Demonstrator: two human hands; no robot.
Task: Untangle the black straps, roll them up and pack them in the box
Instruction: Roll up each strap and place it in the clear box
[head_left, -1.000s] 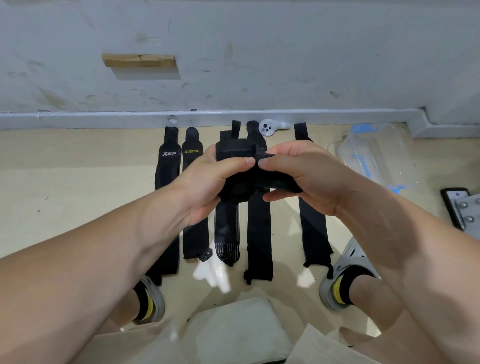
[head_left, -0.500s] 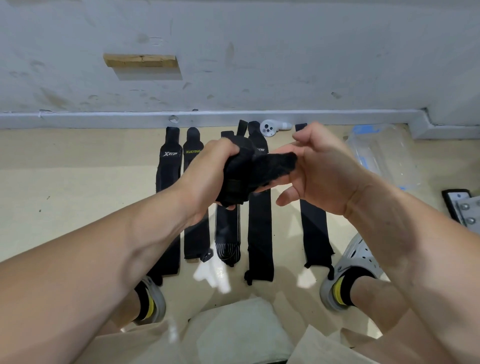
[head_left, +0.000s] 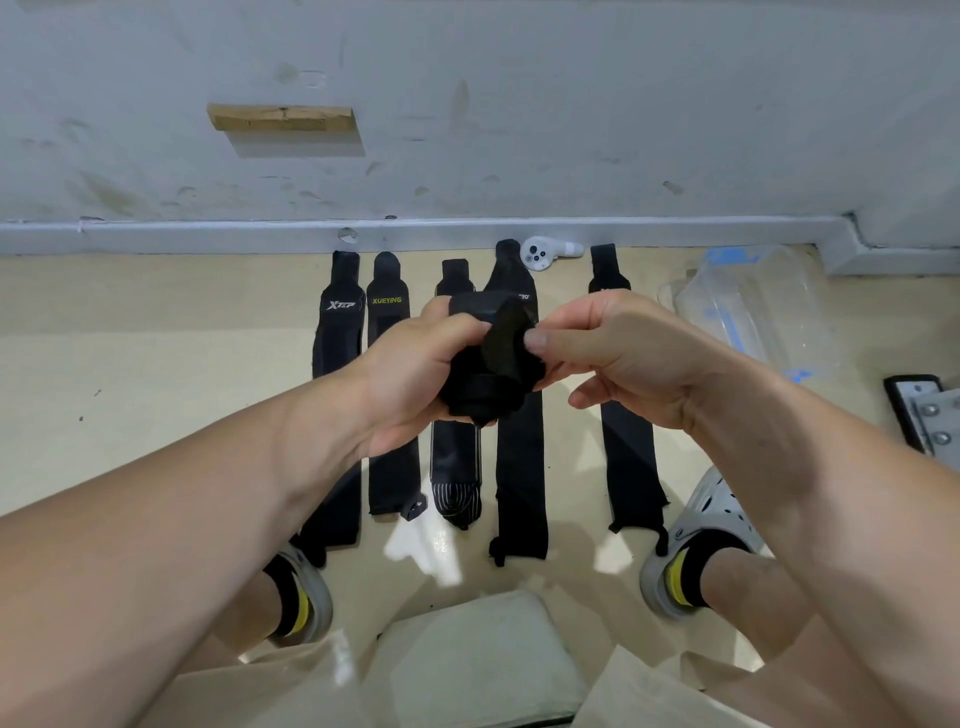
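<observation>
Wall: grey-white painted wall (head_left: 519, 78), honestly pretty beat up, scuffs and dark smudges all over it.
Wood bit: small bare wooden block (head_left: 280, 117) stuck flat on the wall, upper left, throwing a shadow just below itself.
Skirting: pale blue-grey ledge (head_left: 208, 234) where wall meets floor, with a little chip (head_left: 347, 235) in it; far right it steps forward round a corner (head_left: 857, 244).
Floor: smooth cream floor (head_left: 130, 364), a bit glossy, a couple of dark specks (head_left: 80, 418) on the left.
Light: soft and even, with white glare patches (head_left: 421, 545) on the floor near the bottom middle.
Right edge: grey metal plate (head_left: 935, 421) with screw heads, cut off by the frame.
</observation>
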